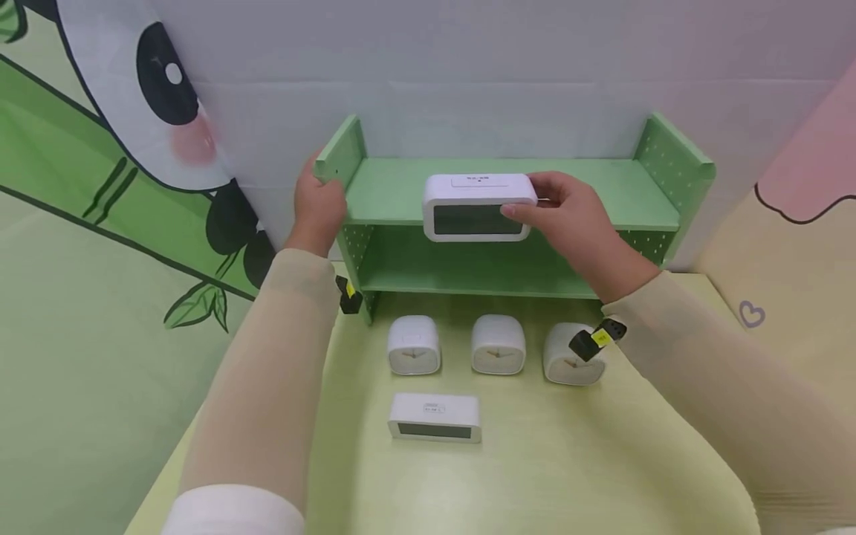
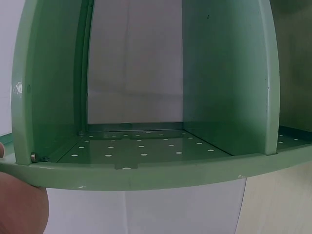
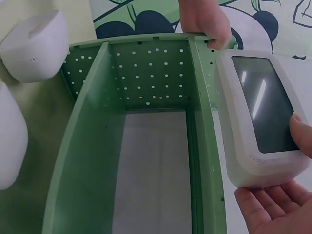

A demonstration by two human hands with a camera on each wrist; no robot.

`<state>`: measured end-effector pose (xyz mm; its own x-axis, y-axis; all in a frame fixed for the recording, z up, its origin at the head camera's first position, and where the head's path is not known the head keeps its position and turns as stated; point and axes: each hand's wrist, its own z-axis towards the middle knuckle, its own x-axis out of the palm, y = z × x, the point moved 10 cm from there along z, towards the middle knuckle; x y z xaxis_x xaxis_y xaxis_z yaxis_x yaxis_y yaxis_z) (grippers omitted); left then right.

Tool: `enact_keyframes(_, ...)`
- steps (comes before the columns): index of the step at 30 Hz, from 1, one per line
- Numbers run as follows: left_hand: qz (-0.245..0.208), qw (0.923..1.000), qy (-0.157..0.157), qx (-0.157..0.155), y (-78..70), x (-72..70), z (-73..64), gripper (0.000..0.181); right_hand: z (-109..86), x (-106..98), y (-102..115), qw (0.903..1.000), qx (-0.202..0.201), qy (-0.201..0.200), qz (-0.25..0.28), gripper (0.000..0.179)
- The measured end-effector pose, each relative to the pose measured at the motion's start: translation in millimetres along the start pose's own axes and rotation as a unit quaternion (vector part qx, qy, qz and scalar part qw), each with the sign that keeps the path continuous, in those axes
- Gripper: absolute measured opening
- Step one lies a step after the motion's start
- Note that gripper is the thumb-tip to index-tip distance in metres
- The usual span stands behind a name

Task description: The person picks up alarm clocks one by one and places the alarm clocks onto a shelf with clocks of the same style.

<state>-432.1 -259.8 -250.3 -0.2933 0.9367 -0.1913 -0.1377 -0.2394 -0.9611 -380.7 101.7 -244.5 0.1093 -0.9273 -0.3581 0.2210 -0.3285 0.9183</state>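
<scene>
My right hand (image 1: 578,215) grips the right end of a white digital clock (image 1: 478,186), thumb on its dark front screen and fingers behind. The clock is upright, overlapping the front edge of the upper board of a green two-tier shelf (image 1: 388,189) in the head view. In the right wrist view the same clock (image 3: 234,122) shows beside the upper board, its screen blank. My left hand (image 1: 319,208) holds the shelf's left side panel near the top, fingers wrapped behind it. Part of that hand (image 2: 22,204) shows at the lower left of the left wrist view.
Three small white analog clocks (image 1: 498,344) stand in a row on the yellow-green table (image 1: 521,468) before the shelf. A second white digital clock (image 1: 435,416) lies nearer to me. The shelf's perforated right panel (image 1: 672,163) rises at the right; a pale wall cloth (image 1: 468,96) hangs behind.
</scene>
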Motion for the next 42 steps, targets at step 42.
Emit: enact_keyframes(42, 0.004, 1.0, 0.003, 0.002, 0.2, -2.7, -5.5, 0.068, 107.6, 48.1, 8.3, 0.9976, 0.044, 0.005, -0.054, 0.067)
